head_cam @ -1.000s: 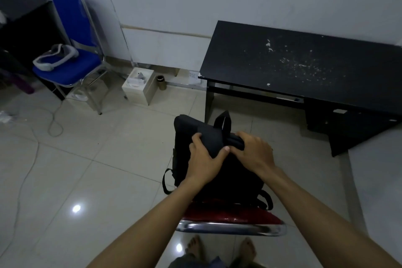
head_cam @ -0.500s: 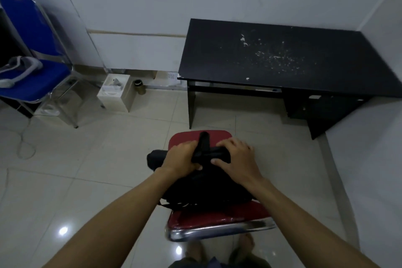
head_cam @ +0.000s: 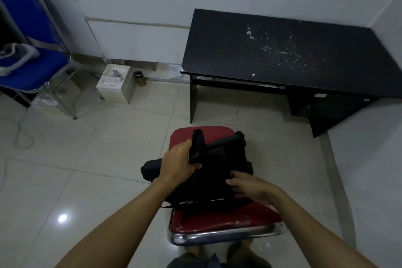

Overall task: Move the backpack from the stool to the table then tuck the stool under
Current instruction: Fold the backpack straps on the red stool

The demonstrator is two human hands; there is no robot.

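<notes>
A black backpack (head_cam: 215,169) lies over the red cushioned stool (head_cam: 219,222) with a chrome rim, right in front of me. My left hand (head_cam: 177,163) is closed around the backpack's top, near its carry handle. My right hand (head_cam: 248,185) grips the bag's right side lower down. The black table (head_cam: 282,54) stands beyond the stool against the wall, its top dotted with white specks.
A blue folding chair (head_cam: 28,56) with a white headset on its seat stands at the left. A white box (head_cam: 115,82) and a small dark can (head_cam: 139,77) sit by the wall. A cable (head_cam: 21,137) trails over the tiled floor. A wall runs along the right.
The backpack has tipped from upright to lying over the stool seat. My right hand has slid from the top of the bag down to its right side.
</notes>
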